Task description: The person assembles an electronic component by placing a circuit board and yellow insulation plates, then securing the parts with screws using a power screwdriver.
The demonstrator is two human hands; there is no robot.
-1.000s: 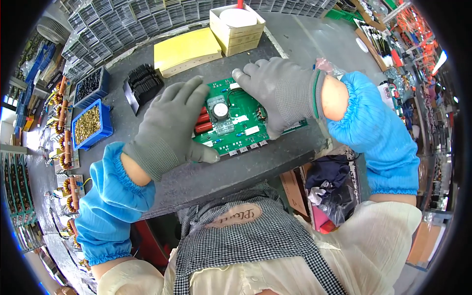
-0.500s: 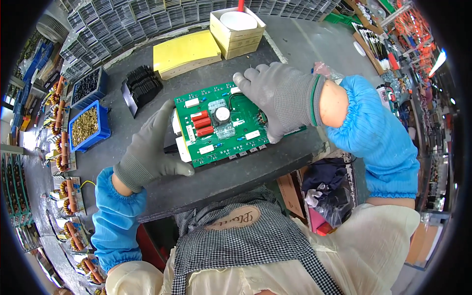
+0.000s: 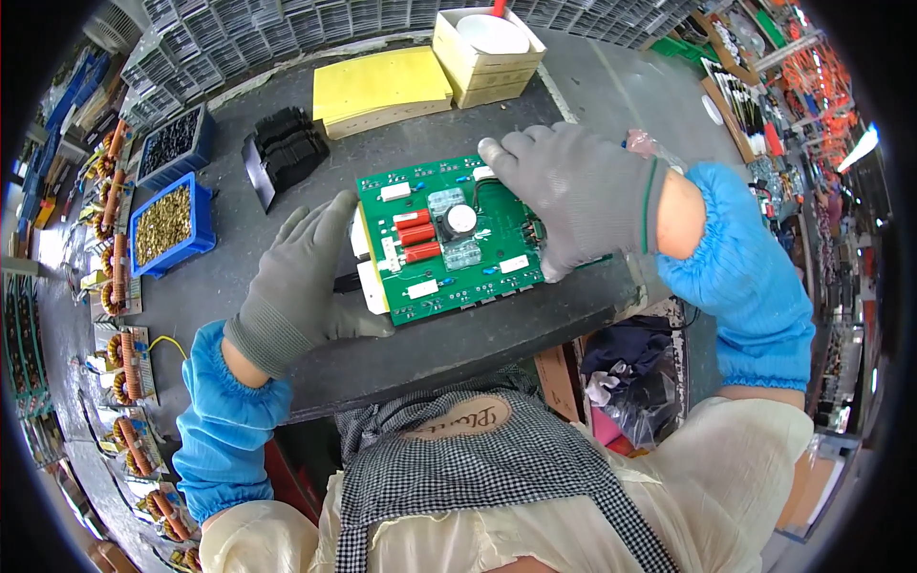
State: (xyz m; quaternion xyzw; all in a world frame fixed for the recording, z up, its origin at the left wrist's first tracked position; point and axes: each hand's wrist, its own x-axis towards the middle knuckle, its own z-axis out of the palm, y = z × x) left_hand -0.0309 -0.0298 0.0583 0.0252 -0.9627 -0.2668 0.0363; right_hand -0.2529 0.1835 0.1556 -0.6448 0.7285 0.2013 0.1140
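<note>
A green circuit board (image 3: 449, 244) with red block capacitors, a round white part and white connectors lies on the dark worktable (image 3: 287, 124) in front of me. My left hand (image 3: 306, 272), in a grey glove, grips the board's left edge with the thumb under its near corner. My right hand (image 3: 568, 196), also grey-gloved, lies flat over the board's right side, fingers reaching its far edge. Blue sleeve covers wrap both forearms.
Beyond the board sit a black stack of parts (image 3: 282, 153), a yellow pad (image 3: 382, 88) and a cardboard box with a white roll (image 3: 487, 43). Two blue bins (image 3: 170, 224) of small parts stand at the left. Coils line the left edge (image 3: 119, 277).
The board has been lowered and turned flatter on the table. My left hand slid from on top of the board to its left edge, and the right hand shifted to its right side.
</note>
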